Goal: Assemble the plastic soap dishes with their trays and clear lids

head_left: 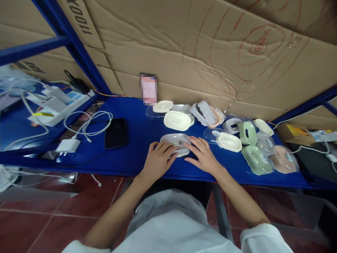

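A grey oval plastic box (172,137) with a raised rim lies on the blue table in front of me, a cream part showing beneath its near edge. My left hand (159,160) has its curved fingers over the box's left and near side. From the right, my right hand (204,154) grips the rim with its fingertips, thumb apart from the fingers. Just behind is a cream oval plastic piece (177,120). Nearest to my right hand lies another cream oval piece (229,142), beside a clear lid (209,135). The undersides of my fingers are hidden.
Grey slotted shells (202,113) stand at the back. Green boxes (256,160) and a pink box (284,160) with clear covers sit to the right. On the left are a black phone (116,133), a white charger (67,146) and a power strip (65,105). Cardboard (171,45) walls the back.
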Tool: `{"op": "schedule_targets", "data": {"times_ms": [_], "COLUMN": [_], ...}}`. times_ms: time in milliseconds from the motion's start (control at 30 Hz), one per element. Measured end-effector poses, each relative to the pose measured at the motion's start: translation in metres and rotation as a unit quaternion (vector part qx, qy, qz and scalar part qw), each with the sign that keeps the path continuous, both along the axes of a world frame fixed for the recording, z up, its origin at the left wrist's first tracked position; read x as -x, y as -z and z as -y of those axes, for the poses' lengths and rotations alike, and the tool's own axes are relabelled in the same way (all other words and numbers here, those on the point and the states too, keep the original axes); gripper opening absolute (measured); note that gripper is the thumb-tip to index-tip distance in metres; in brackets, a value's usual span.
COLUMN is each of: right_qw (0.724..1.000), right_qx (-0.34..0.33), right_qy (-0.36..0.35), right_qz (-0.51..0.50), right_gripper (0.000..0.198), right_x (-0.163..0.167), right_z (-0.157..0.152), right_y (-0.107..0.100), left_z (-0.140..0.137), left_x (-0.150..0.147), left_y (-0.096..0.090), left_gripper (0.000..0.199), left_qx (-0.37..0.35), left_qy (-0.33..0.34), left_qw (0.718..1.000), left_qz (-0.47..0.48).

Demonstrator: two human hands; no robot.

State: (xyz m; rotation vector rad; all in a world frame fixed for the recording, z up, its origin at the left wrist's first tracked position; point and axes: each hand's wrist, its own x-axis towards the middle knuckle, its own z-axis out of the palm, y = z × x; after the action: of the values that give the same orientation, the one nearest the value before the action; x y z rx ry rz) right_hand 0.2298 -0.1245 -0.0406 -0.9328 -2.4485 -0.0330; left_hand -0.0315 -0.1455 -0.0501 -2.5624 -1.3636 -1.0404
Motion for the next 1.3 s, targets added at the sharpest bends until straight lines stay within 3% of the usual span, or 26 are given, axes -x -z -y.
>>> {"op": "schedule_targets", "data": {"times_ms": [100, 200, 500, 600, 733, 833, 933, 1133, 1300], "right_qw": [0.998, 0.998, 0.996, 0.998, 0.987, 0.97, 0.964, 0.955, 0.956], "right_qx": [0.038, 0.028, 0.041, 0.02, -0.057, -0.091, -0.092, -0.12, -0.157], "right_qy": [-0.013, -0.017, -0.055, 0.001, 0.119, 0.196, 0.226, 0.271, 0.241], "right_qz": [0.046, 0.047, 0.049, 0.052, 0.092, 0.11, 0.104, 0.008, -0.059], "right_gripper": [0.041, 0.034, 0.036, 0.042, 0.042, 0.041, 0.044, 0.026, 0.018], "right_x": [0.002, 0.008, 0.012, 0.01, 0.017, 0.024, 0.025, 0.012, -0.003], "right_z": [-0.004, -0.003, -0.015, -0.041, -0.087, -0.115, -0.13, -0.133, -0.097], "right_y": [0.006, 0.009, 0.0, -0.013, -0.027, -0.029, -0.025, -0.031, -0.031], "left_z": [0.003, 0.009, 0.02, 0.02, 0.023, 0.024, 0.024, 0.025, 0.026], "left_x": [0.0, 0.007, 0.025, 0.026, 0.026, 0.026, 0.025, 0.027, 0.03], "left_y": [0.0, 0.005, 0.017, 0.016, 0.014, 0.012, 0.012, 0.013, 0.014], "left_gripper": [0.026, 0.027, 0.027, 0.028, 0.028, 0.028, 0.028, 0.027, 0.021], "left_qx": [0.015, 0.027, 0.036, 0.058, 0.068, 0.069, 0.071, 0.065, 0.072], "left_qy": [0.012, 0.012, 0.02, 0.023, 0.02, 0.016, 0.018, 0.03, 0.101], "left_qw": [0.999, 0.999, 0.999, 0.998, 0.998, 0.998, 0.997, 0.997, 0.992], "left_qz": [-0.041, -0.042, -0.015, 0.001, -0.001, -0.004, 0.001, 0.004, 0.024]}}
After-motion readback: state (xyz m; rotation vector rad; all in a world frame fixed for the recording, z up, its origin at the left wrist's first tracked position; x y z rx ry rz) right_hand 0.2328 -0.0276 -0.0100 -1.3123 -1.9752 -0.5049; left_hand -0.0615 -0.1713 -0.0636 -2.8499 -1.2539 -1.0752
